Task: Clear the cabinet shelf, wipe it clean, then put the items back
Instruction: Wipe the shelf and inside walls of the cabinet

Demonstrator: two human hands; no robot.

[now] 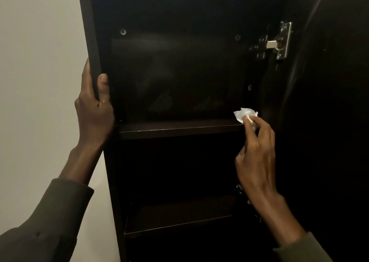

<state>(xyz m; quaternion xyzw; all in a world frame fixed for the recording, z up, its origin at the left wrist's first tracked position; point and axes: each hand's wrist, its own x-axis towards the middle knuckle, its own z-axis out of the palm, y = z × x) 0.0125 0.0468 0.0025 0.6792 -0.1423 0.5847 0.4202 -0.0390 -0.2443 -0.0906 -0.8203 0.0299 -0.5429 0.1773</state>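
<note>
A dark cabinet (189, 62) stands open against a pale wall (40, 42). The left hand (93, 110) grips its left side panel. The right hand (255, 152) pinches a crumpled white tissue (244, 115) at the right end of the bare shelf (179, 128), below the door hinge (279, 41).

2 bare hands, left hand (93, 112) and right hand (257, 158), wear olive-green long sleeves (50, 221).

The left hand (93, 110) is gripping the cabinet's left wall (90, 42); the right hand (257, 152) is holding a tissue (244, 114) over the shelf's (179, 129) right end, below the hinge (279, 41).
</note>
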